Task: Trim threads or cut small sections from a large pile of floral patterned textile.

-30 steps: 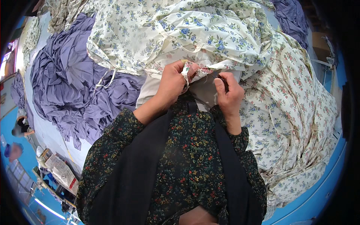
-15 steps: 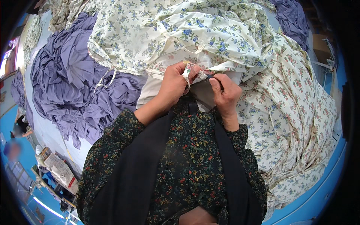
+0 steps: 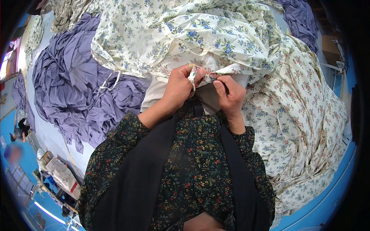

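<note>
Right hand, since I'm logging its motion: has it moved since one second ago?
Yes. Judged against the purple cloth heap, the right hand has shifted slightly leftward, toward the left hand.

The left hand and right hand sit close together — fingers curled inward.

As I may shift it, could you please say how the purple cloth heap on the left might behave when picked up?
The purple cloth heap will probably be floppy, given its many soft creases. Its broad bulk suggests it may be heavy to lift whole. It might tug the white floral cloth overlapping its edge.
</note>
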A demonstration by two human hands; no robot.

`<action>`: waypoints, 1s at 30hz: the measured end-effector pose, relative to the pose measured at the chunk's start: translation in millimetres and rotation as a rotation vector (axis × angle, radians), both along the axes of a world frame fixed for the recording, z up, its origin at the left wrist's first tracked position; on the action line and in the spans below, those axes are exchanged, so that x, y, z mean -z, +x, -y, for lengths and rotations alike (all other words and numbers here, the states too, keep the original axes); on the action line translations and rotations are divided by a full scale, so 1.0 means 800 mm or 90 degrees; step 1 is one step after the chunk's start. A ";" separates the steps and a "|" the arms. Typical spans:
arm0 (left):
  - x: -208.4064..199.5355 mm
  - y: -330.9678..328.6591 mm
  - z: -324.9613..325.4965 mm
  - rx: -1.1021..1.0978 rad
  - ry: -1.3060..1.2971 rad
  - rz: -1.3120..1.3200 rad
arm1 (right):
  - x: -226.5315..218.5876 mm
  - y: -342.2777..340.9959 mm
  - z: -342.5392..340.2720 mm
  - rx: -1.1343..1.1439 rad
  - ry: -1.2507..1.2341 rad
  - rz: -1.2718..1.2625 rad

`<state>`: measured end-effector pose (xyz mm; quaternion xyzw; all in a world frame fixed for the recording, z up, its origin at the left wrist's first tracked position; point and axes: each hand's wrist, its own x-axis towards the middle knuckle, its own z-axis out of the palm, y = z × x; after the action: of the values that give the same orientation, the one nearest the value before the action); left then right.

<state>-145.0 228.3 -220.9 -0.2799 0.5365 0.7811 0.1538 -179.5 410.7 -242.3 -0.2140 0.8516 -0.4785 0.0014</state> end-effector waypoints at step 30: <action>0.024 -0.007 0.003 -0.073 0.159 0.018 | -0.008 0.004 -0.009 0.068 0.039 -0.019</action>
<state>-150.7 226.1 -240.0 -0.2997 0.4159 0.8455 0.1498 -175.9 417.9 -236.3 -0.1749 0.8761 -0.4482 -0.0304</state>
